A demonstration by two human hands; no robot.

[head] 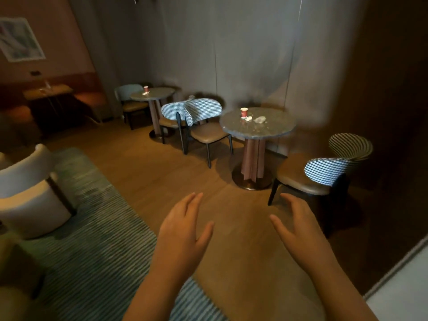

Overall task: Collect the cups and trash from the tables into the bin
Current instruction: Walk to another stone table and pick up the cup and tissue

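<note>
A red paper cup (243, 112) stands on the near round stone table (273, 130), with a crumpled white napkin (259, 119) and a smaller white scrap (248, 118) beside it. On the far round table (159, 95) stands another red cup (146, 88) next to a bit of white trash (144, 94). My left hand (183, 230) and my right hand (298, 228) are held out over the wooden floor, fingers straight, holding nothing, well short of the tables. No bin is in view.
Houndstooth-backed chairs (201, 114) stand between the two tables, and another chair (324, 172) sits right of the near table. A white armchair (34, 193) stands on a striped green rug (92, 228) at left. Grey curtains hang behind the tables.
</note>
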